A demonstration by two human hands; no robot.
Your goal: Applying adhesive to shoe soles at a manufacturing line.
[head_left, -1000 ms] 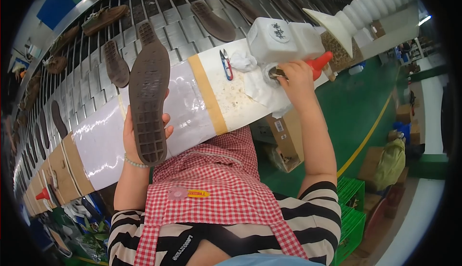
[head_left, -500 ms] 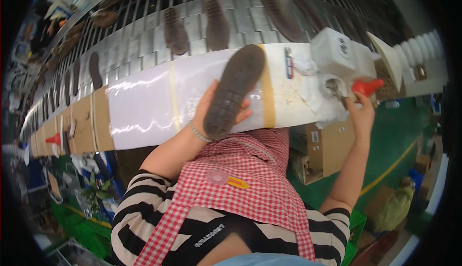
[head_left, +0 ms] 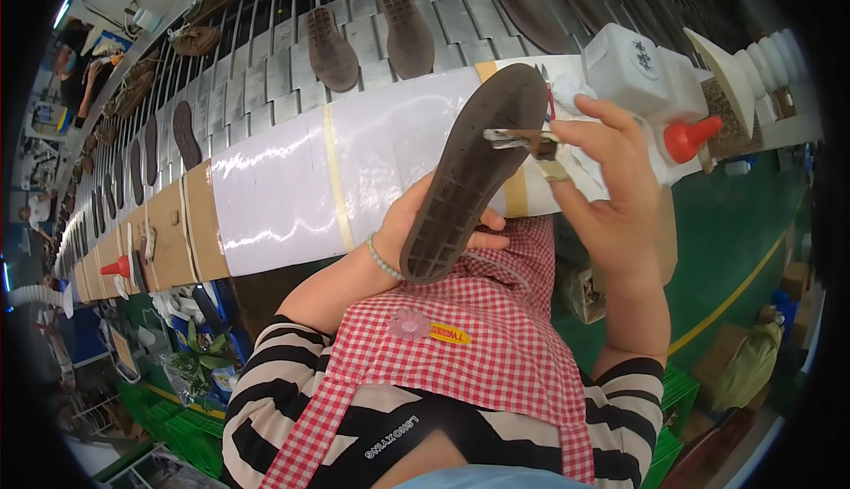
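My left hand (head_left: 409,215) is wrapped round a dark brown shoe sole (head_left: 469,179) from beneath, its fingertips showing past the right edge. The sole is tilted, toe end up and to the right, with a grid of recesses facing me. Between thumb and fingers, my right hand (head_left: 620,184) grips what looks like a small flat brush (head_left: 542,146) with a metal band. The brush's pale tip lies over the upper part of the sole; whether it touches is hard to tell.
Ahead runs a metal slat conveyor (head_left: 266,73) with several brown soles (head_left: 409,33). A white-covered bench (head_left: 274,197) stands before me. At its right are a white plastic container (head_left: 629,64), a red nozzle (head_left: 691,138) and a red-handled tool (head_left: 549,100).
My right hand has come left from beside the red nozzle, bringing the brush over the sole. The sole has shifted right and turned so its recessed face shows more.
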